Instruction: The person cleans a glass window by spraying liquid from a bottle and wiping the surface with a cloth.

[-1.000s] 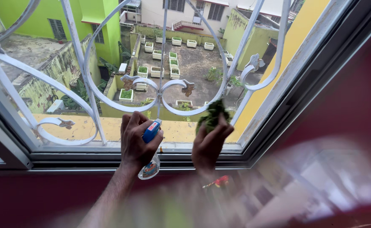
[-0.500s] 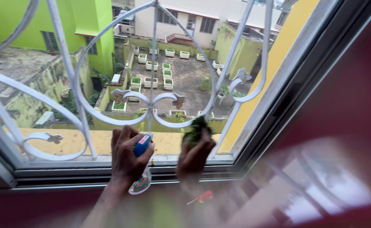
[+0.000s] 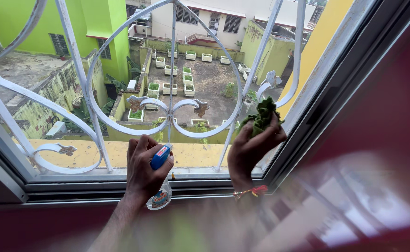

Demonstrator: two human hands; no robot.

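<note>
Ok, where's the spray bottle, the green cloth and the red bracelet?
spray bottle (image 3: 160, 157), head view, on its blue nozzle top.
green cloth (image 3: 262, 116), head view, on the bunched middle.
red bracelet (image 3: 259, 189), head view, on the red part at the wrist.

a clear spray bottle (image 3: 160, 186) with a blue head sits in the left hand (image 3: 144, 170), low at the window sill. below the fingers, its rounded label (image 3: 159, 199) shows blue, orange and white. no signs or screens show.

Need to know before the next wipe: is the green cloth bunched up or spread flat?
Bunched up. The right hand grips the green cloth as a crumpled wad, folds sticking above the fingers beside the white grille.
</note>
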